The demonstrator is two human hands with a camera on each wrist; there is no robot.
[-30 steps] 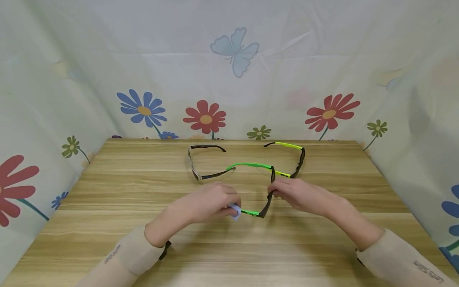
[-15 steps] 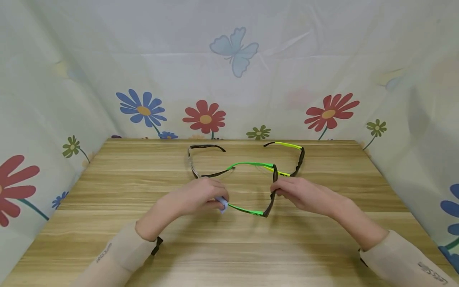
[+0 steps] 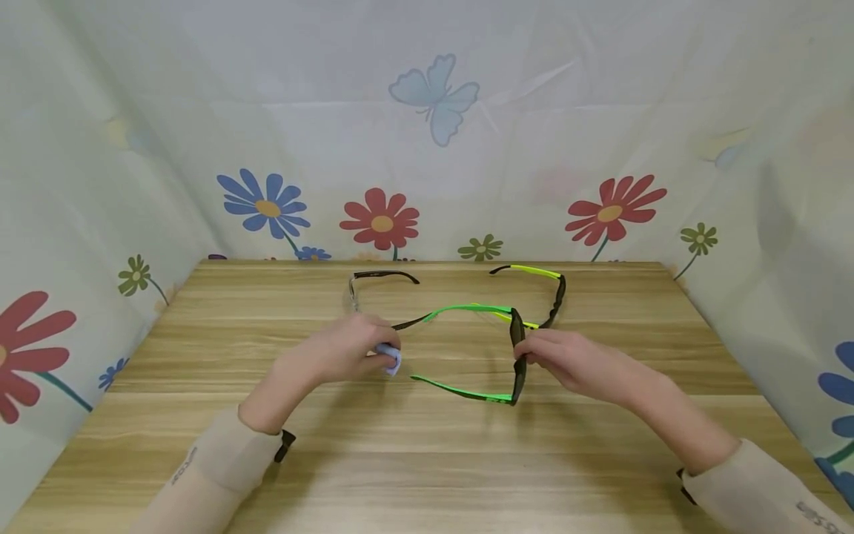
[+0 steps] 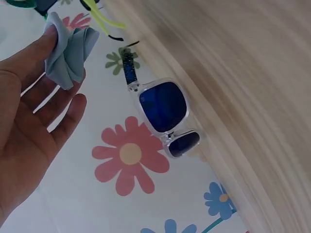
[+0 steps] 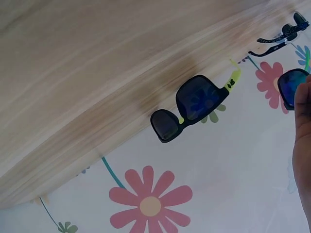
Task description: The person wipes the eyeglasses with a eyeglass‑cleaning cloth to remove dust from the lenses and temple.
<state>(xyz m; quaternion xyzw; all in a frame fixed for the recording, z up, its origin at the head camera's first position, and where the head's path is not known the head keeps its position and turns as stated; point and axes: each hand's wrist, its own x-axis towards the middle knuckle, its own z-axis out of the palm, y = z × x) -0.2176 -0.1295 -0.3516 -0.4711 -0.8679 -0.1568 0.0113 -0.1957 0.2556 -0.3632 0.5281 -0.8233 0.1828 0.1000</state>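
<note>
My left hand (image 3: pixel 340 347) pinches a folded light blue cloth (image 3: pixel 390 359) between thumb and fingers; the cloth's folds stick out above the fingertips in the left wrist view. My right hand (image 3: pixel 577 362) grips a pair of sunglasses (image 3: pixel 517 328) at the middle of the dark front frame. Their bright green temples are unfolded and point left. The near temple's tip lies just right of the cloth, with a small gap between them. Only one dark bluish lens of these sunglasses and part of the right hand show at the right wrist view's edge.
Clear-framed sunglasses (image 4: pixel 163 107) with blue lenses lie behind the left hand, which partly covers them in the head view. Black sunglasses with yellow temples (image 5: pixel 197 99) lie behind the right hand. A flower-printed curtain (image 3: pixel 514 185) surrounds the wooden table (image 3: pixel 440 467).
My left hand has slid left with the cloth along the near green temple and off its tip. The right hand has shifted the green sunglasses slightly right.
</note>
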